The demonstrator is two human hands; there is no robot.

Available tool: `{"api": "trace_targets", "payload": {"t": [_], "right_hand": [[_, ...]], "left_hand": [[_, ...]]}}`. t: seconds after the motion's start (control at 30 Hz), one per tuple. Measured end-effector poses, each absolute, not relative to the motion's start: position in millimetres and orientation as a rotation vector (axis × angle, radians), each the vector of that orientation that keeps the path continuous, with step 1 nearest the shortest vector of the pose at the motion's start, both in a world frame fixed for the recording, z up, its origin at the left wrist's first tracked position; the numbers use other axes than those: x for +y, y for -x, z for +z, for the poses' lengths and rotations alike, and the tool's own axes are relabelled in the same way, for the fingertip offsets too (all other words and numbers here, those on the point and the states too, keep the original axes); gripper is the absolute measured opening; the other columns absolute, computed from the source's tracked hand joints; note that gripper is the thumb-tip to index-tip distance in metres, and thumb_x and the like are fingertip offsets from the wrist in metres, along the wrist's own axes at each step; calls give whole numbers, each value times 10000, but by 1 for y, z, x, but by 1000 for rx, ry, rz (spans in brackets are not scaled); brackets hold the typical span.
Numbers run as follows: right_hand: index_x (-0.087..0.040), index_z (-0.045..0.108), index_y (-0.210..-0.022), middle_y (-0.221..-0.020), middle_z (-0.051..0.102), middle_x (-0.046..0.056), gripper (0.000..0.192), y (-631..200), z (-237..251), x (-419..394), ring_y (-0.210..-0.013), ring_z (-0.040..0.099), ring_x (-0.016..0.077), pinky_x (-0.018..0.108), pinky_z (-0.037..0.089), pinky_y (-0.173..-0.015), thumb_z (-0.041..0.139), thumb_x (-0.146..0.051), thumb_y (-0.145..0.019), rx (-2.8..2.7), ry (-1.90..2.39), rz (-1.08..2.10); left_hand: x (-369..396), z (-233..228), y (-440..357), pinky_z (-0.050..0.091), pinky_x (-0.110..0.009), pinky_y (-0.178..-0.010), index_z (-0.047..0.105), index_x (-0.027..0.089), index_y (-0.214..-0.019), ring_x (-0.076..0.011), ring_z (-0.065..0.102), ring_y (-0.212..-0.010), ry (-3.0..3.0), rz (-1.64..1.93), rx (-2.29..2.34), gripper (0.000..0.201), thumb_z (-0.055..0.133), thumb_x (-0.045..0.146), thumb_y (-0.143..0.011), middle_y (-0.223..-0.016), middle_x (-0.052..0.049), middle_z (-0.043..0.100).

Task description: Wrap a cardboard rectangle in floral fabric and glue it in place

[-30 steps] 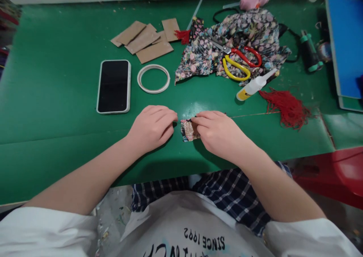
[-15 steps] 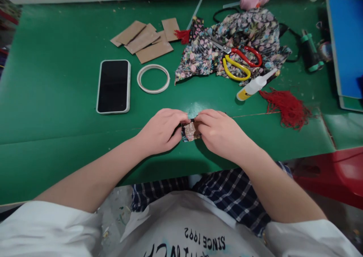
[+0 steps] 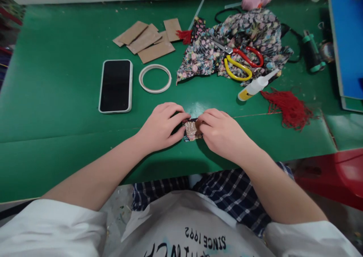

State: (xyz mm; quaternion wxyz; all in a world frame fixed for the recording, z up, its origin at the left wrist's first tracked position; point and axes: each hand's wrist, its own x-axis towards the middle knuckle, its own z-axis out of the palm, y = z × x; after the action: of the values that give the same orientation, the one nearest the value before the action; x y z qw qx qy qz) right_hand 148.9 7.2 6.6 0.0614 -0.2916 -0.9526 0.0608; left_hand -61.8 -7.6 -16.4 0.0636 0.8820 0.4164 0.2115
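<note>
Head view: left hand [image 3: 163, 126] and right hand [image 3: 222, 134] pinched small fabric-wrapped card [image 3: 192, 130] from both sides, pressing it flat on table [image 3: 56, 98]; scissors [image 3: 239, 60] on cloth [image 3: 249, 33] beyond.

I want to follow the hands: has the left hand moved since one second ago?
Yes. The left hand moved right, away from the phone, and now touches the small fabric-covered piece.

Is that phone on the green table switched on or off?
It looks off or asleep: the phone lies flat, face up, on the green table, and its screen is plain black.
</note>
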Motion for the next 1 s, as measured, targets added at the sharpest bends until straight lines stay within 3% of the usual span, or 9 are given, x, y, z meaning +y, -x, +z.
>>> {"api": "trace_targets", "payload": {"t": [0.23, 0.53, 0.67, 0.8, 1.0], "right_hand": [[-107, 643, -807, -933, 641, 96, 204, -149, 8, 8, -1009, 498, 238, 370, 435, -799, 440, -99, -831, -2881, 864, 203], [-124, 657, -771, -870, 688, 68, 232, -159, 5, 16, -887, 601, 207, 353, 479, -754, 432, -78, -808, -2635, 772, 266], [-123, 650, -857, -862, 684, 77, 249, -173, 15, 22, -890, 602, 188, 326, 485, -801, 426, -42, -784, -2449, 874, 294], [-124, 595, -1064, -1010, 657, 93, 260, -189, 15, 23, -983, 577, 193, 333, 472, -879, 468, -134, -838, -2507, 1052, 343], [-165, 420, -1314, -1274, 539, 124, 627, -202, 3, 22, -1188, 481, 254, 423, 416, -994, 634, -385, -767, -2681, 1070, 488]], "left_hand": [[-8, -18, 61, 405, -409, -921, 601, 161, -1107, -242, 512, -1047, -2696, 606, 1239, 315, 511, 311, -845, -1066, -103, 568], [-8, -17, 71, 430, -398, -875, 612, 159, -1065, -228, 542, -990, -2579, 631, 1485, 257, 487, 250, -860, -1003, -91, 594], [-10, -16, 69, 413, -394, -940, 567, 156, -1109, -225, 536, -1095, -2551, 687, 1405, 267, 465, 221, -871, -1059, -84, 624], [-17, -14, 64, 411, -397, -951, 494, 145, -1197, -238, 514, -1165, -2531, 640, 1345, 329, 456, 247, -887, -1148, -108, 612], [-23, -15, 58, 367, -427, -1002, 391, 149, -1302, -272, 449, -1227, -2570, 546, 1279, 584, 548, 464, -836, -1280, -136, 524]]}}
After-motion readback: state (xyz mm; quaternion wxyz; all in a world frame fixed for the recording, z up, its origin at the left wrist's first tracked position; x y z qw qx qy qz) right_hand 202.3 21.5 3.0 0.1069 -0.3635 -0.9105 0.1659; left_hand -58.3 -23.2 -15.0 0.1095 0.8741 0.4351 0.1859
